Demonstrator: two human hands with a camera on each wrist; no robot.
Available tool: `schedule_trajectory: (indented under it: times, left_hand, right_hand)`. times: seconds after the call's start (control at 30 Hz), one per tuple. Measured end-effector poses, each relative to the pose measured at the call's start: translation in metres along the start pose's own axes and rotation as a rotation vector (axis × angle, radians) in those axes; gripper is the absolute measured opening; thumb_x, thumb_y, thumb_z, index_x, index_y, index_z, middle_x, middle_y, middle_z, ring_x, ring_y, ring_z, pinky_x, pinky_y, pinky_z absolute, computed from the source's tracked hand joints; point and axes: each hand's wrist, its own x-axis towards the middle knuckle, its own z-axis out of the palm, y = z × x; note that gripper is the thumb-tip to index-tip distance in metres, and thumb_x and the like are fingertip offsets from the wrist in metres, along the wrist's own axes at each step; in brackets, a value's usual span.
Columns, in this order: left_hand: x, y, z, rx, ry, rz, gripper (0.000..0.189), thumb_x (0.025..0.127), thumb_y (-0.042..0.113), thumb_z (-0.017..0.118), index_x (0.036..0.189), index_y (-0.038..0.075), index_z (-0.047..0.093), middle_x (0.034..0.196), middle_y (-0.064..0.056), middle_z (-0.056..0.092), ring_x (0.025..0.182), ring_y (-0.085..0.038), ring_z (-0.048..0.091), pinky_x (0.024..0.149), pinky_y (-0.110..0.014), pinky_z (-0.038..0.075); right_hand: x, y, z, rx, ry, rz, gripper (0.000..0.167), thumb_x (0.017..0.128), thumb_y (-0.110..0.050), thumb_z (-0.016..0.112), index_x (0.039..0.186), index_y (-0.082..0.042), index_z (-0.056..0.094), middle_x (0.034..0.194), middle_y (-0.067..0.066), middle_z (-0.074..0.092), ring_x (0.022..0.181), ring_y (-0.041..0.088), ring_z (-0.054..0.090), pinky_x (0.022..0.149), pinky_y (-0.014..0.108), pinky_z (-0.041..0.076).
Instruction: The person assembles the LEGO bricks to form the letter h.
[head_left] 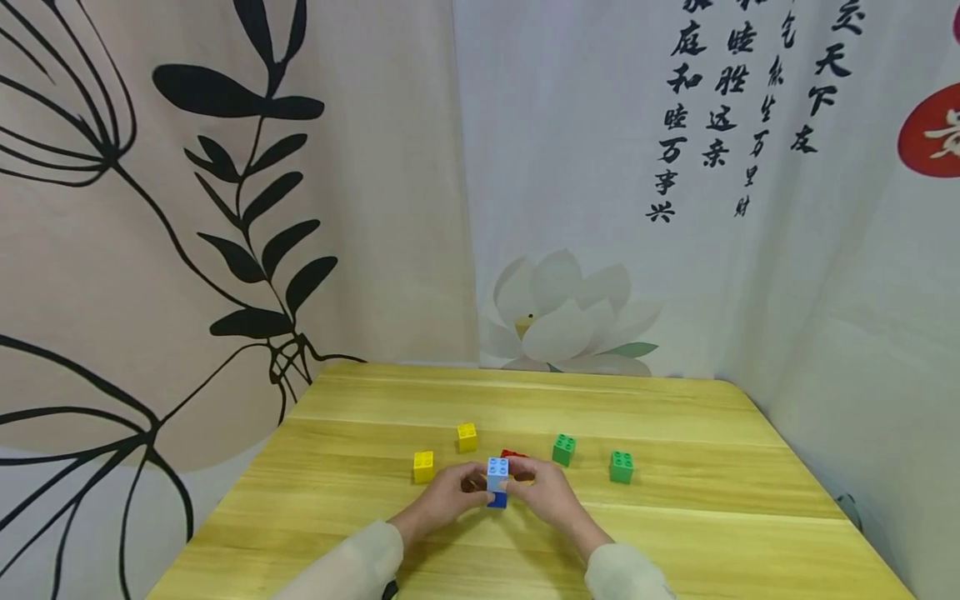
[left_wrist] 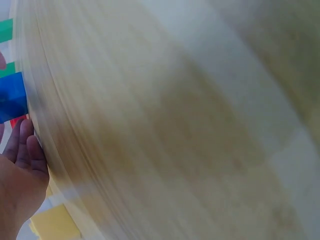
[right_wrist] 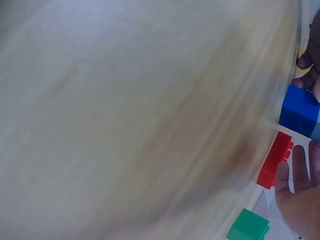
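Note:
A light blue building brick (head_left: 497, 472) sits on top of a dark blue building brick (head_left: 497, 500), studs up, between the two hands. From the left, my left hand (head_left: 447, 493) pinches the dark blue brick low, with its thumb at the front edge. My right hand (head_left: 549, 493) grips the light blue brick from the right, thumb on its front face. Both wrist views show the dark blue brick's side, with the loosely bent lower fingers close to it. A red brick (right_wrist: 274, 160) lies just behind the stack, mostly hidden by the right hand in the head view.
Two yellow bricks (head_left: 423, 467) stand on the left of the wooden table (head_left: 712, 542). On the right are two green bricks (head_left: 621, 467). A printed cloth (head_left: 390, 208) hangs behind the table's far edge.

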Motion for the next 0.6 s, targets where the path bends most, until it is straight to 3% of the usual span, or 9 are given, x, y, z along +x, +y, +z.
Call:
schedule_trajectory:
  times: [0.3, 0.6]
  left_hand:
    - [-0.004, 0.006, -0.002, -0.023, 0.018, -0.044, 0.052, 0.089, 0.022, 0.077, 0.135, 0.008, 0.058, 0.113, -0.009, 0.063, 0.099, -0.024, 0.06, 0.086, -0.045, 0.051]
    - [-0.008, 0.024, -0.016, 0.004, 0.075, -0.063, 0.065, 0.089, 0.034, 0.076, 0.143, 0.007, 0.051, 0.13, -0.016, 0.056, 0.109, -0.026, 0.055, 0.085, -0.043, 0.051]
  right_hand:
    - [-0.006, 0.007, -0.008, -0.054, 0.021, 0.035, 0.056, 0.089, -0.036, 0.075, 0.133, -0.004, 0.062, 0.121, 0.013, 0.066, 0.113, 0.037, 0.06, 0.087, 0.048, 0.053]
    - [-0.016, 0.003, -0.028, -0.061, 0.076, 0.111, 0.056, 0.092, -0.035, 0.072, 0.137, -0.004, 0.058, 0.127, 0.014, 0.063, 0.118, 0.036, 0.056, 0.091, 0.048, 0.051]
